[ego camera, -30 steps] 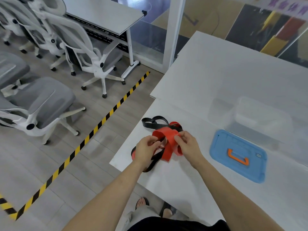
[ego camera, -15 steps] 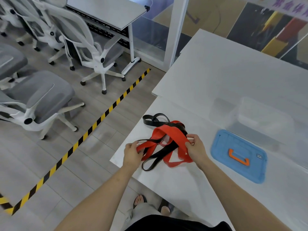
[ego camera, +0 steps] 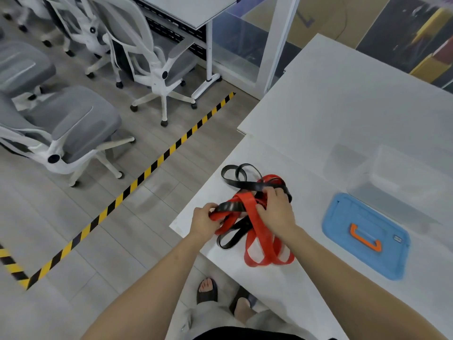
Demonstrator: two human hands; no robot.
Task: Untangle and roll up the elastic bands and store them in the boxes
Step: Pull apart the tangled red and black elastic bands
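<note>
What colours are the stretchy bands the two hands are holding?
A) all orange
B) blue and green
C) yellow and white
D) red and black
D: the tangle gripped by the left hand and the right hand is made of red bands and black bands.

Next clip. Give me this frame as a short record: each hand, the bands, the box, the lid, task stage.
left hand: grips red band at the tangle's left end
right hand: grips red band near the tangle's middle
black band: wound through the red, far loops lying on table
clear box: open, no bands seen inside
blue lid: flat on table beside box
stage: untangling, nothing rolled
</note>
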